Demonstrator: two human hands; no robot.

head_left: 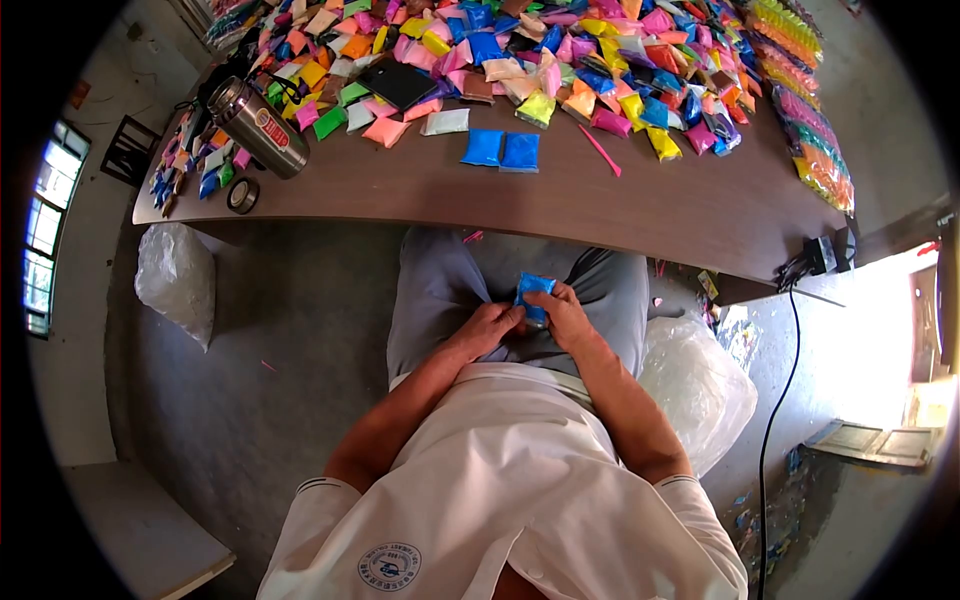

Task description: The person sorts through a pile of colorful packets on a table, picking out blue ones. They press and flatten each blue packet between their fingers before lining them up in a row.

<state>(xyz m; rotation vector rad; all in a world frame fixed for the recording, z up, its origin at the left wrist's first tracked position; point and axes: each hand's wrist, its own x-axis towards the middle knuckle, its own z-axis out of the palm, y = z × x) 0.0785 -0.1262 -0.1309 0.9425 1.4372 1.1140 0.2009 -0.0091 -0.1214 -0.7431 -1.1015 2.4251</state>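
Note:
Over my lap, below the table's front edge, I hold a small blue packet (536, 284). My right hand (566, 315) is closed on it, thumb lying across its front. At the packet's lower left edge my left hand (490, 328) is closed too, its fingertips gripping there and partly hidden. Two more blue packets, a left one (482, 147) and a right one (520, 152), lie side by side on the brown table (400, 195) in front of me. Right of them rests a thin pink strip (600, 150).
A heap of colourful packets (535, 108) covers the table's far part, with a black flat device (397, 84) on it. At left stand a steel flask (258, 128) and its lid (242, 195). Plastic bags (176, 280) flank me; a black cable (780, 400) hangs at right.

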